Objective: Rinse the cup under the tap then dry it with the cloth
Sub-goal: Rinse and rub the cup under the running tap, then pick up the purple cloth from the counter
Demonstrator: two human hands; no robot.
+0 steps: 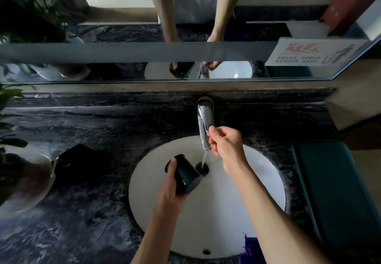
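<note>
Dark marble counter (pixel 86 212) with a round white sink (pixel 268 181) set into it, that's what I'm looking down on. My left hand (pixel 171 191) has its grip wrapped around the cup (pixel 186 176), a dark one, thumb along its far side near the base. Cup is tilted over the basin, mouth facing back toward me and to the right, sitting just left of the drain (pixel 203 168).

Right hand (pixel 225 142) is up at the chrome tap (pixel 205 127), fingers curled round the spout's end, so that grip is clenched on the tap itself. Water (pixel 204 158) is running in a thin stream straight down into the drain. It passes just beside the cup's rim; can't tell if it actually touches it.

Purple cloth (pixel 252 249) pokes out at the near edge of the sink, partly hidden under my right forearm. A teal tray-looking thing (pixel 334 191) sits on the counter to the right, and a white plant pot (pixel 26 181) with green leaves on the left. Mirror (pixel 123 34) behind the tap shows both hands and the cup reflected, with a printed notice (pixel 309 52) stuck at its right.
</note>
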